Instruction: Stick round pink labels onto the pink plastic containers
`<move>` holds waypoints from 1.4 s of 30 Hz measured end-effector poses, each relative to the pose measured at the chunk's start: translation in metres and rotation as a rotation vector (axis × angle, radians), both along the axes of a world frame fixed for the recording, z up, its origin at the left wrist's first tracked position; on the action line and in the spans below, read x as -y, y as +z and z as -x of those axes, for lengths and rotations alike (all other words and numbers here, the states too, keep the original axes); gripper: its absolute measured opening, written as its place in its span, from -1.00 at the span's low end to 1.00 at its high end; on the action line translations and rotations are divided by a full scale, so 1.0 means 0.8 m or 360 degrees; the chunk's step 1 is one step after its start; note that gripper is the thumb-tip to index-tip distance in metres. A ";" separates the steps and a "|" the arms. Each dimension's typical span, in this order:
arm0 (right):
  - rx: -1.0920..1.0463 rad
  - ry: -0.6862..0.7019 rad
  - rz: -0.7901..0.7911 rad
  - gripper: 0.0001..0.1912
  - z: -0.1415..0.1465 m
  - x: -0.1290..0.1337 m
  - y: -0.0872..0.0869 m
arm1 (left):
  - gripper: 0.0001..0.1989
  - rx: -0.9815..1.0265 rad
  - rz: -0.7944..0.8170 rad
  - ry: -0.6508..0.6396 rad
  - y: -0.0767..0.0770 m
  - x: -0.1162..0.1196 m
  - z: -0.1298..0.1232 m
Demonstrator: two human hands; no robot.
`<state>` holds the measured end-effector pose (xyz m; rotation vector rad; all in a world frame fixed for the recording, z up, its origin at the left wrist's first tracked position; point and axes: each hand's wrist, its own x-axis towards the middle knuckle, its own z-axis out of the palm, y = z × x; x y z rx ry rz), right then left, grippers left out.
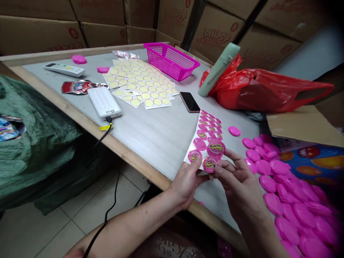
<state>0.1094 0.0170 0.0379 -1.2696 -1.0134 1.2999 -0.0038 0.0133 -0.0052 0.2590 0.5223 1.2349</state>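
Left forearm (129, 224) ends in a half-closed left hand (185, 182), pinching a sticker sheet (205, 138) over the table (150, 132), long axis pointing away from the body, pink rounds (199, 144) on white; the half-curled right hand (240, 177) touches its near-right corner (grip unclear).

White sheet (194, 138), tilted; round pink stickers (202, 134) in rows, yellow lettering.
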 end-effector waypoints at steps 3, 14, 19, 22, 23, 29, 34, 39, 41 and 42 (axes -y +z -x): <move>-0.0092 -0.0015 0.0061 -0.44 -0.004 -0.009 0.001 | -0.44 -0.0135 -0.0107 0.0009 0.000 0.003 0.001; -0.0239 -0.0021 0.0053 -0.44 -0.010 -0.015 0.006 | -0.72 -0.0339 -0.0377 -0.0123 0.006 -0.001 0.015; -0.0334 -0.0108 0.0058 -0.43 -0.010 -0.017 0.001 | -0.64 -0.0305 -0.0322 -0.0113 0.012 0.002 0.017; -0.0370 -0.0070 0.0101 -0.44 -0.008 -0.016 -0.006 | -0.61 -0.0259 -0.0326 -0.0077 0.015 0.003 0.017; -0.0380 -0.0065 0.0112 -0.45 -0.007 -0.016 -0.008 | -0.62 -0.0261 -0.0314 -0.0050 0.014 0.002 0.016; -0.0381 -0.0122 0.0128 -0.43 -0.006 -0.015 -0.012 | -0.73 -0.0452 -0.0195 0.0049 0.010 -0.003 0.006; -0.0450 -0.0080 0.0156 -0.44 -0.005 -0.017 -0.012 | -0.75 -0.0504 -0.0246 0.0109 0.014 -0.005 0.006; -0.0350 -0.0132 0.0027 -0.46 -0.007 -0.019 -0.013 | -0.70 -0.0701 -0.0336 0.0147 0.005 -0.007 0.013; -0.0308 -0.0175 -0.0006 -0.46 -0.010 -0.022 -0.013 | -0.70 -0.0798 -0.0360 0.0151 0.000 -0.005 0.016; -0.0305 -0.0206 -0.0017 -0.46 -0.012 -0.024 -0.013 | -0.71 -0.0837 -0.0362 0.0154 -0.001 -0.004 0.017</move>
